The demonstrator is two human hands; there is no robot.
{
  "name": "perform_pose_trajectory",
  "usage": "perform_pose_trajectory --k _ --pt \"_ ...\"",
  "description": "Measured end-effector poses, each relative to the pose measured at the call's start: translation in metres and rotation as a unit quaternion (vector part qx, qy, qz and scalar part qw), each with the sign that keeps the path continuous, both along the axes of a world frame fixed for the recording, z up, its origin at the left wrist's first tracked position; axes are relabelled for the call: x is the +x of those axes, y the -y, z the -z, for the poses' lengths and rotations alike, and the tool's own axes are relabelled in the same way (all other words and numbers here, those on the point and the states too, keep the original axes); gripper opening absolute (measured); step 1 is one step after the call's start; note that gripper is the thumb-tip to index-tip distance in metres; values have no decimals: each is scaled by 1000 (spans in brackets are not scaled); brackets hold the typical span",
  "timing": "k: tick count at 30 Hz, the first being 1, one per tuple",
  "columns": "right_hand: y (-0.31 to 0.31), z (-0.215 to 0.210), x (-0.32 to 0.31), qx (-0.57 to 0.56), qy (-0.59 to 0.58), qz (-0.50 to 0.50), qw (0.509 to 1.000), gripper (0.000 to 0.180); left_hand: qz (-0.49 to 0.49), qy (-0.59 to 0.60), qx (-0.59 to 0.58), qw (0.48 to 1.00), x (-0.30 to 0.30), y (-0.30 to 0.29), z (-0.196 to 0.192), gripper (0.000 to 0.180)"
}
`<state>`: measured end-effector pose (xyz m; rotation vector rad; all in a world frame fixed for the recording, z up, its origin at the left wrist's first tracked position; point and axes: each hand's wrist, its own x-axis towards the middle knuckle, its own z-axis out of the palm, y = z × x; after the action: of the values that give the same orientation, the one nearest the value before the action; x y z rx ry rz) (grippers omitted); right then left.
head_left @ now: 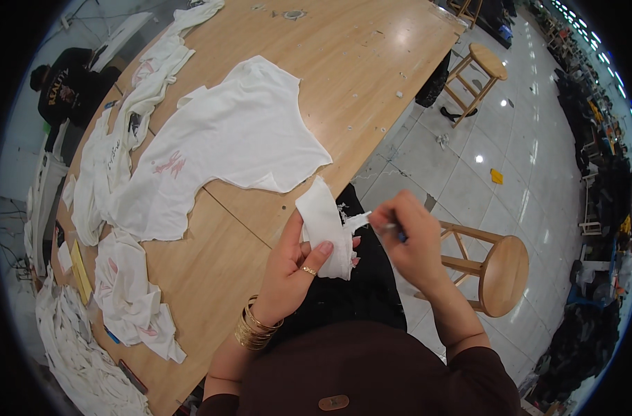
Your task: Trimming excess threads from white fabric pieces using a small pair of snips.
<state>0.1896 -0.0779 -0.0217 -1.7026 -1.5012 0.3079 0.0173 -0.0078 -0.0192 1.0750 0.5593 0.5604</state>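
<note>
Head view: left hand (pixel 295 267) fingers clamp a white cloth piece (pixel 324 225); right hand (pixel 409 239) pinches a small blue-tipped tool (pixel 398 231) against it. White shirt (pixel 226 149) lies spread on the wooden table (pixel 357 62), two stools (pixel 499 267) on the right.

Both forearms come up from the lower edge, bent at the elbows, so the hands meet in front of the body. The left hand (pixel 299 267) is raised with the palm turned to the right; its thumb lies across the front and the fingers are curled in a closed grip. The right hand (pixel 409 239) is just beside it, with the back toward us. Its fingers (pixel 385 220) are pinched together and point to the left hand.
</note>
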Motion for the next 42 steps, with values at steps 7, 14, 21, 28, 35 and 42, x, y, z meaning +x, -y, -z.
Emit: perform_pose_trajectory --k 7,14,21,28,35,42 --pt "6 -16 26 38 -201 157 966 14 9 -11 -32 999 -4 -3 9 42" --pt "2 0 -18 -11 -64 -43 997 15 30 -99 28 994 -1 -2 3 38" --pt "-1 8 3 31 -127 83 988 12 5 -18 -97 995 -1 -4 -3 42" --pt "0 5 -13 -66 -189 -17 980 13 -3 -42 -35 998 1 -1 -1 42" --pt "-8 2 -21 -55 -192 -32 979 10 24 -68 -26 997 -5 -1 1 37" --pt "-5 -8 -16 -22 -208 23 978 9 -10 -78 -10 997 -4 0 1 26"
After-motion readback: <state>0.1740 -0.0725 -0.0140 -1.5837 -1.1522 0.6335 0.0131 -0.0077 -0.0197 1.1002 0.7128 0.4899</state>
